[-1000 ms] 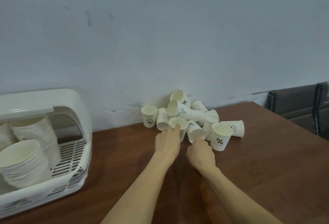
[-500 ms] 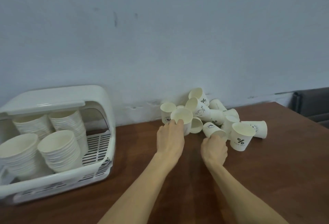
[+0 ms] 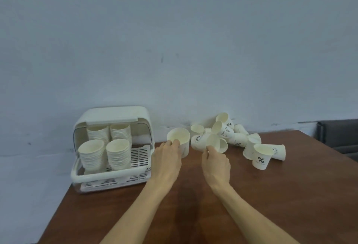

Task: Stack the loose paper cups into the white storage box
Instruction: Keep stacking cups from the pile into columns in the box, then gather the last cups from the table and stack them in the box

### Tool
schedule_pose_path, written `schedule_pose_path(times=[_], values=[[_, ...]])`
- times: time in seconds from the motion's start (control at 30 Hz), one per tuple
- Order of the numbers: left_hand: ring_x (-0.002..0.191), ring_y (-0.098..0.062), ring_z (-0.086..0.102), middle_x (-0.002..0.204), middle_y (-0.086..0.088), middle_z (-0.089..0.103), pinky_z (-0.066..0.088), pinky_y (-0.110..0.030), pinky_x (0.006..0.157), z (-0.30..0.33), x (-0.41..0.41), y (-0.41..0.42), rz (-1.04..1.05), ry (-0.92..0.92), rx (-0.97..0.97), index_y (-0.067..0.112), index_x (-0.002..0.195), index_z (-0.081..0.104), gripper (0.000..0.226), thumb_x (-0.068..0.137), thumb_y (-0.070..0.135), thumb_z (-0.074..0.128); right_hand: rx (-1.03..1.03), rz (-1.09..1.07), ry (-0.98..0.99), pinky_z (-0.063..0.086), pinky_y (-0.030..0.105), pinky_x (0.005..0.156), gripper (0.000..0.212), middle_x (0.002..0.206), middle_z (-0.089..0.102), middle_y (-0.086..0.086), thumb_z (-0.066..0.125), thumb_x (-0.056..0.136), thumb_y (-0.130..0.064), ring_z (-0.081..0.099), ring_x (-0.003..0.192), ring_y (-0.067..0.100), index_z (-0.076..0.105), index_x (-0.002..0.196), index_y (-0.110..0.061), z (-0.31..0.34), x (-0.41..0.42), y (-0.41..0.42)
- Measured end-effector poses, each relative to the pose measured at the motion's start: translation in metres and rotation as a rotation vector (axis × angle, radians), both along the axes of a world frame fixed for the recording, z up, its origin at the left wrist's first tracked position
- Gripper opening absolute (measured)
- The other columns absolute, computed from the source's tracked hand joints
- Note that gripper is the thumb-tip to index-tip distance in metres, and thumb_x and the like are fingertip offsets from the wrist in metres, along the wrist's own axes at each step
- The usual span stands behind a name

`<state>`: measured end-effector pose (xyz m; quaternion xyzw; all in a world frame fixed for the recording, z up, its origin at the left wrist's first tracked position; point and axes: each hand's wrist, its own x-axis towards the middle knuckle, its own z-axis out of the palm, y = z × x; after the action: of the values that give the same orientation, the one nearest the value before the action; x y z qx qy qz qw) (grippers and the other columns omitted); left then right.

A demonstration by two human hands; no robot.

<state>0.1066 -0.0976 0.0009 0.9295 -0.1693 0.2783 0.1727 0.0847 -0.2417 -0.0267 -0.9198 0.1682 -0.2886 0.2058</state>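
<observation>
Brown table [image 3: 290, 195] against pale blue wall [image 3: 174, 40]

Two bare forearms reach into view from the bottom edge, with no sleeves, cuffs or gloves anywhere along them. The left hand [image 3: 166, 161] and the right hand [image 3: 216, 166] are both bare and seen from the back, knuckles and wrist bones showing. No watch, bracelet or ring can be seen on either wrist or on the fingers that show. The arms are slim and smooth, and nothing else of the person appears
</observation>
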Motion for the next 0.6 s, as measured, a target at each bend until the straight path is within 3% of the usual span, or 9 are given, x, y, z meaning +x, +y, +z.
schedule_pose_path(times=[0.17,0.4,0.6], values=[[0.086,-0.028,0.061,0.094,-0.003,0.062,0.044,-0.038,0.066,0.023,-0.011,0.056,0.077,-0.034,-0.039,0.017,0.100,0.059,0.023,0.099,0.028,0.038,-0.137,0.180,-0.080,0.033,0.036,0.055,0.021,0.071,0.063,0.008,0.038,0.098,-0.022,0.051,0.064,0.032,0.054,0.088,-0.013,0.026,0.000,0.057],[0.084,-0.028,0.060,0.092,-0.003,0.062,0.047,-0.038,0.065,0.045,-0.008,0.121,0.194,-0.089,-0.077,0.017,0.098,0.060,0.028,0.100,0.033,0.037,-0.256,0.353,-0.144,0.033,0.035,0.055,0.020,0.077,0.066,0.009,0.038,0.098,-0.019,0.060,0.072,0.034,0.056,0.091,-0.012,0.056,0.017,0.131],[0.081,-0.031,0.060,0.089,-0.006,0.061,0.039,-0.035,0.060,0.048,-0.006,0.172,0.288,-0.100,-0.069,0.014,0.093,0.060,0.023,0.099,0.027,0.041,-0.275,0.433,-0.121,0.030,0.035,0.055,0.015,0.075,0.063,0.008,0.041,0.096,-0.014,0.051,0.065,0.033,0.049,0.084,-0.012,0.064,0.034,0.182]])
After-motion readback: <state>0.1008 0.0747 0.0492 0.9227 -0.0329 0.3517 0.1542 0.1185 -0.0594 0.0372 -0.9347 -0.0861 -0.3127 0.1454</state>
